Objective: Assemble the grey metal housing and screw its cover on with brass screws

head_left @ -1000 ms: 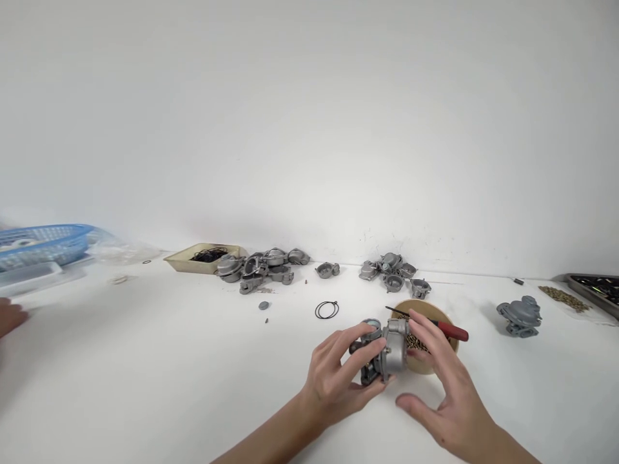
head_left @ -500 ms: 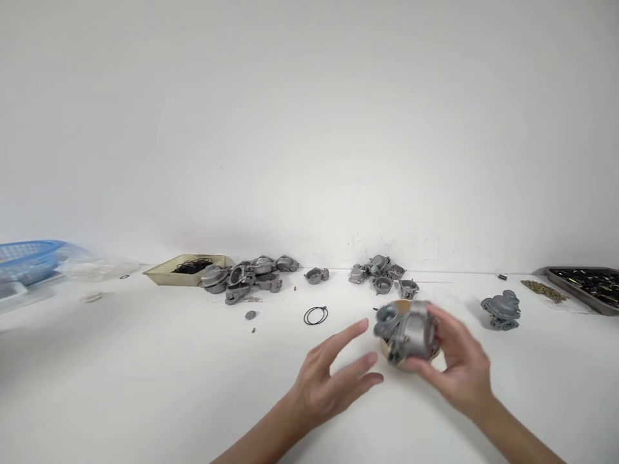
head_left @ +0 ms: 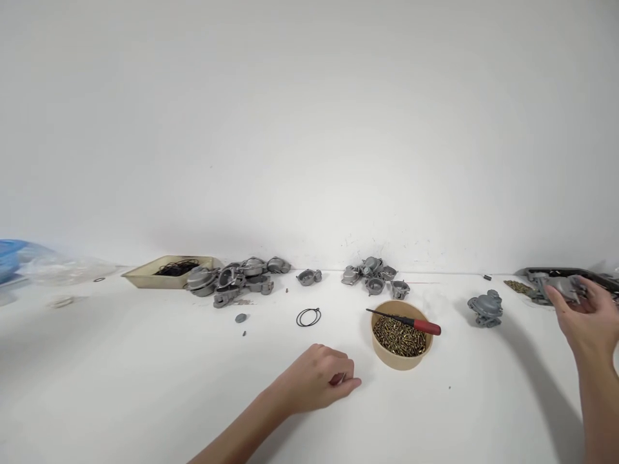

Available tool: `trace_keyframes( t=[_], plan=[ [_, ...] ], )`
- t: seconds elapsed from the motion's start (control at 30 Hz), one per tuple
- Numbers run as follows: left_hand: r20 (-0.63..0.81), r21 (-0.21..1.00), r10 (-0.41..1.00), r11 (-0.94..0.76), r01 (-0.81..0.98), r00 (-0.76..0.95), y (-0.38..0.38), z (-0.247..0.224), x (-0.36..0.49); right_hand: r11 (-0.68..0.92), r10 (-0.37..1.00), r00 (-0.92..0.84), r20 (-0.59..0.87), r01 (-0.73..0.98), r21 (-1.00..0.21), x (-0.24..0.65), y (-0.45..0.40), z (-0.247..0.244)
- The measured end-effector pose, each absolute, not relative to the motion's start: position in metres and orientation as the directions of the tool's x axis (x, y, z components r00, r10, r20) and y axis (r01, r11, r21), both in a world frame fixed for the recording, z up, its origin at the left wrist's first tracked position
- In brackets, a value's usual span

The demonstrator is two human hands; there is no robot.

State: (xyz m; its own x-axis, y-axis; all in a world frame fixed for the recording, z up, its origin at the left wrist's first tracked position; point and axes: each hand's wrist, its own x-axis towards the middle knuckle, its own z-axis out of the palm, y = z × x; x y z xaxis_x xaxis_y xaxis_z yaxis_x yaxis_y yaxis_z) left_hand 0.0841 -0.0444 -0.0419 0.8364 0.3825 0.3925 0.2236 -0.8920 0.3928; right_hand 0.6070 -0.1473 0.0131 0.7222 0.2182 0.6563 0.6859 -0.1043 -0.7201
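Note:
My right hand [head_left: 587, 316] grips a grey metal housing [head_left: 563, 289] at the far right, in front of the dark tray. My left hand [head_left: 322, 377] rests low over the white table with its fingers curled and nothing plainly in them. To its right stands a round tan bowl [head_left: 402, 362] full of small brass screws [head_left: 399, 335]. Across the bowl's rim lies a screwdriver [head_left: 425, 327] with a red and black handle. Another grey housing [head_left: 486, 308] stands between the bowl and my right hand.
Grey metal parts [head_left: 242, 278] are heaped at the back left, beside a cream tray [head_left: 140, 278] of black rings. More parts [head_left: 372, 274] lie at back centre. Two black rings [head_left: 308, 317] lie mid-table. A dark tray [head_left: 536, 270] and brass pieces [head_left: 516, 287] are at right.
My right hand has carried the grey housing from above the bowl to the far right. My left hand has drawn its fingers in and lowered slightly. The bowl and screwdriver are now uncovered.

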Motion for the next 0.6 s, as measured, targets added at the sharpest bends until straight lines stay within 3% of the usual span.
trace_keyframes(
  t=[0.07, 0.13, 0.3, 0.6],
  plan=[
    [0.389, 0.402, 0.382, -0.889, 0.219, 0.838, -0.047, -0.041, 0.086, -0.276, 0.21, 0.794, 0.57, 0.608, -0.744, 0.614, -0.146, 0.005],
    [0.389, 0.392, 0.375, -0.894, 0.217, 0.841, -0.046, -0.041, 0.086, -0.325, 0.262, 0.799, 0.542, 0.602, -0.73, 0.618, -0.141, -0.003],
    [0.429, 0.323, 0.335, -0.924, 0.204, 0.839, -0.043, -0.042, 0.081, -0.327, 0.409, 0.783, 0.47, 0.606, -0.725, 0.622, -0.124, -0.018],
    [0.45, 0.295, 0.317, -0.935, 0.196, 0.835, -0.047, -0.036, 0.081, -0.255, 0.445, 0.757, 0.479, 0.619, -0.743, 0.62, -0.12, -0.033]
  ],
)
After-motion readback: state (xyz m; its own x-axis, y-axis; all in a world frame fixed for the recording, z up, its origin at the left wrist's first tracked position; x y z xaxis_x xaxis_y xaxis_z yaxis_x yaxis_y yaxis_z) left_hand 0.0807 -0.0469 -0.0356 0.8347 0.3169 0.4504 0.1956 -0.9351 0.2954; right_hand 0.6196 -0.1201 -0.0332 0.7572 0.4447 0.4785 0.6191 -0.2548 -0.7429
